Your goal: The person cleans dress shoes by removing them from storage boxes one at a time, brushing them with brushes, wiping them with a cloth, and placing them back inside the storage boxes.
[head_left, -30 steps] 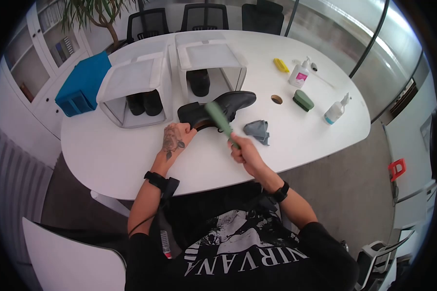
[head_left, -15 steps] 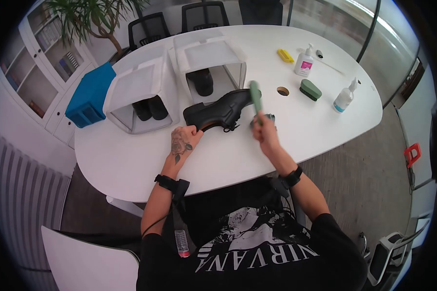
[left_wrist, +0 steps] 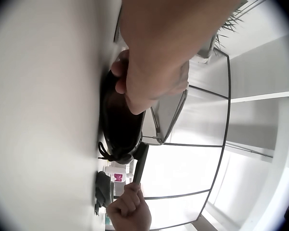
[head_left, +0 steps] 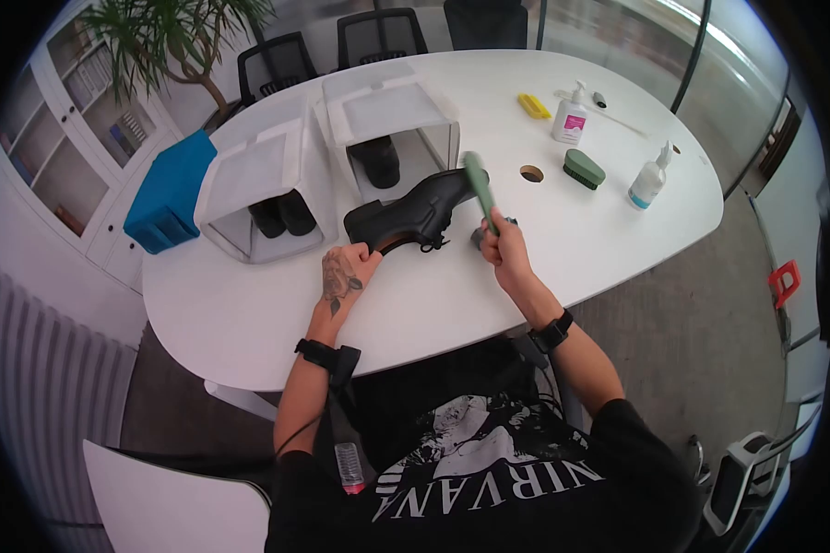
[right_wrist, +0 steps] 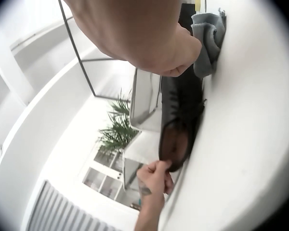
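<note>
A black lace-up leather shoe [head_left: 410, 210] lies tilted on the white table [head_left: 415, 323], toe to the right. My left hand [head_left: 348, 275] pinches the shoe's heel opening; in the left wrist view the thumb and fingers wrap its rim. My right hand [head_left: 507, 253] grips the handle of a green shoe brush [head_left: 480, 189], whose blurred head is at the toe. In the right wrist view that hand hides the brush, with the brown insole [right_wrist: 176, 144] showing beyond. A grey cloth [right_wrist: 209, 41] lies beside the shoe, partly behind my right hand in the head view.
Two white shoe boxes [head_left: 254, 180] [head_left: 392, 111] with open fronts hold black footwear behind the shoe. A blue case [head_left: 169, 189] stands at left. Toward the right are a green oval brush [head_left: 584, 170], a pump bottle [head_left: 571, 115], a spray bottle [head_left: 650, 177] and a yellow object [head_left: 533, 106].
The brush has moved from over the shoe's middle rightward to the toe, staying near there over the last half second. My left hand keeps its hold at the heel.
</note>
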Demonstrator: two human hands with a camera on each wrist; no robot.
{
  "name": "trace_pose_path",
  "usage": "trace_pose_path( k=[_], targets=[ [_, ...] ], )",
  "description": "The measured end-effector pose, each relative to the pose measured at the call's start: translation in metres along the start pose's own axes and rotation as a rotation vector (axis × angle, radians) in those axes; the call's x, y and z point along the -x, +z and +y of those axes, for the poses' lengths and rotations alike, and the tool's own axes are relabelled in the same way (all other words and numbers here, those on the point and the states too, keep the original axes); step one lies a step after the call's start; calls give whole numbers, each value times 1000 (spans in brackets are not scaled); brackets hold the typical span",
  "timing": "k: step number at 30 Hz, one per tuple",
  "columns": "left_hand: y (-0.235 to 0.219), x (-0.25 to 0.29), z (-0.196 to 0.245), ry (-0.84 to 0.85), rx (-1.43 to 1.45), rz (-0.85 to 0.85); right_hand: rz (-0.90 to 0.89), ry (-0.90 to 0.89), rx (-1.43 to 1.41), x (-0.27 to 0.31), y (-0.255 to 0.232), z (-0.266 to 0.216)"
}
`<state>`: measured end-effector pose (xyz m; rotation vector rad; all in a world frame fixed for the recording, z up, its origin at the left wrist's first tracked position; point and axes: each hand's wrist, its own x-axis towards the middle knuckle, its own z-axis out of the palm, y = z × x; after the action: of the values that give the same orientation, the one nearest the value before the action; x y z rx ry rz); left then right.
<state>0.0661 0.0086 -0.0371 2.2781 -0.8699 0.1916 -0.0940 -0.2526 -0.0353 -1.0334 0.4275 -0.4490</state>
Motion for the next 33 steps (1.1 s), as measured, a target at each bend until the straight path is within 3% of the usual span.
trace_pose_path(
  k=[3, 4, 8, 11, 12, 15, 16, 19, 20, 24, 27, 29, 32, 33],
  targets=[
    [-2, 2, 2, 20, -15, -21, 9, 110, 40, 19, 25, 7],
    [-2, 3, 1, 24, -19, -19, -94, 180, 118, 30, 30, 7],
    [3, -1, -2, 61, -13, 26, -52, -6, 22, 1, -4, -8],
    [2, 4, 0, 53, -17, 5, -18, 131, 23, 16, 6, -5],
    [5, 4, -3, 67, -24, 19, -173, 186, 162, 28, 7, -5],
    [0, -2, 1, 68, -23, 28, -53, 106, 172, 6, -14, -12],
    [0, 1, 2, 39, -3, 21, -111, 43, 102, 0, -17, -20],
    [4, 2, -3, 74, -44, 27, -76, 113, 171, 18, 7, -2],
    [6, 0, -4, 81, -46, 30, -181, 188, 214, 29, 14, -1],
    [1, -2, 0, 45, -15, 33, -81, 29, 115, -8, -17, -11],
    [2, 1, -3, 40, -9, 4, -33, 57, 91, 3, -1, 3],
    [1, -2, -1, 79, -34, -10, -211, 160, 207, 24, 6, 6],
    [-1, 2, 3, 29, -20, 7, 39, 6, 240, -3, -24, -6],
    [-3, 2, 6, 6, 7, -15, 17, 9, -5, -8, -36, -8]
  ],
)
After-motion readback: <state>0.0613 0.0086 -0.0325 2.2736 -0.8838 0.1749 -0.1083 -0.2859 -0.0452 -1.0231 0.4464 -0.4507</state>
